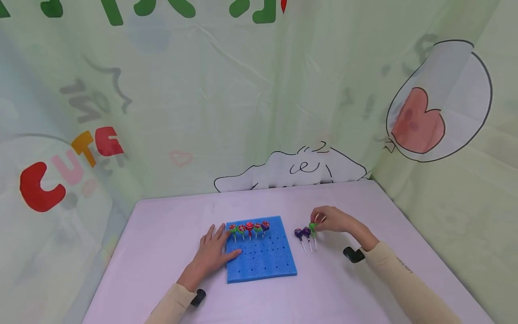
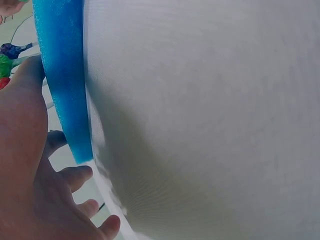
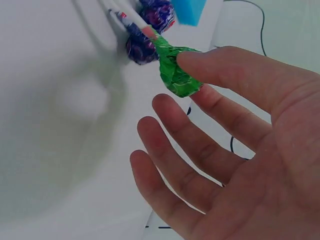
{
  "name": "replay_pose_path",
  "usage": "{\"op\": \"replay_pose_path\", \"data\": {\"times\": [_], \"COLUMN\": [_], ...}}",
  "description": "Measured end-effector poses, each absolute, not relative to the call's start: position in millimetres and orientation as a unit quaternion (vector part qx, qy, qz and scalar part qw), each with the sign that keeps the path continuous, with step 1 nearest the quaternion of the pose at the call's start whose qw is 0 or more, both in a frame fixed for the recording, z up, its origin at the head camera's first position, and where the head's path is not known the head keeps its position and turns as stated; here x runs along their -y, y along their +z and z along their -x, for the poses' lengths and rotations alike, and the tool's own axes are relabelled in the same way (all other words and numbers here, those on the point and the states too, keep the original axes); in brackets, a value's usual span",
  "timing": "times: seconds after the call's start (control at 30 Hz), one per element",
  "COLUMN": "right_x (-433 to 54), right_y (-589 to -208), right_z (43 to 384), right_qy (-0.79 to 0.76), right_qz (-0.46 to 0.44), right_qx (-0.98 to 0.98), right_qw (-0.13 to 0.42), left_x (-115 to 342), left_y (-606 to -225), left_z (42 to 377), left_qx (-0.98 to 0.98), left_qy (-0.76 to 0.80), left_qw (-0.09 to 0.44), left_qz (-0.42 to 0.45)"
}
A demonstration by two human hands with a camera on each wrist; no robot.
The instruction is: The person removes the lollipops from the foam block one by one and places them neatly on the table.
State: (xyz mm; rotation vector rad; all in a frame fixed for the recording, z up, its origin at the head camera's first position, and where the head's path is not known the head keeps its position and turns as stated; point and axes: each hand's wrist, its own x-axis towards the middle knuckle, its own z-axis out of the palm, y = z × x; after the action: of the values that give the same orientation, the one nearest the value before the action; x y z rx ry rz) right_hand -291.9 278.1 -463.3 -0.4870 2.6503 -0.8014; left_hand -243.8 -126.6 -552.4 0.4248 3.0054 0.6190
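My left hand (image 1: 211,253) rests at the left edge of a blue foam board (image 1: 263,263), fingers spread, thumb lying over the top surface. A row of several lollipops (image 1: 249,227) in red, green and purple wrappers stands upright along the board's far side, sticks down in the foam. To the right of the board, my right hand (image 1: 332,219) pinches a green-wrapped lollipop (image 3: 177,75) by its head, between thumb and index finger; its other fingers are loosely extended. Two purple-wrapped lollipops (image 1: 302,233) lie beside it on the table, sticks toward me.
Small holes dot the rest of the foam board in rows. The table (image 1: 170,234) has a pale lilac cover. A printed curtain (image 1: 243,112) hangs behind the table and at both sides. Black wrist devices (image 1: 354,255) are worn at both sleeves.
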Motion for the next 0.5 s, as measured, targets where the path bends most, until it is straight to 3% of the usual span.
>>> {"op": "replay_pose_path", "data": {"times": [0.5], "right_x": [-280], "right_y": [-477], "right_z": [303], "right_qy": [-0.206], "right_qz": [0.147], "right_qx": [-0.948], "right_qw": [0.195], "left_x": [127], "left_y": [-554], "left_z": [244], "left_qx": [-0.967], "left_qy": [0.209], "left_qw": [0.019], "left_qz": [-0.143]}}
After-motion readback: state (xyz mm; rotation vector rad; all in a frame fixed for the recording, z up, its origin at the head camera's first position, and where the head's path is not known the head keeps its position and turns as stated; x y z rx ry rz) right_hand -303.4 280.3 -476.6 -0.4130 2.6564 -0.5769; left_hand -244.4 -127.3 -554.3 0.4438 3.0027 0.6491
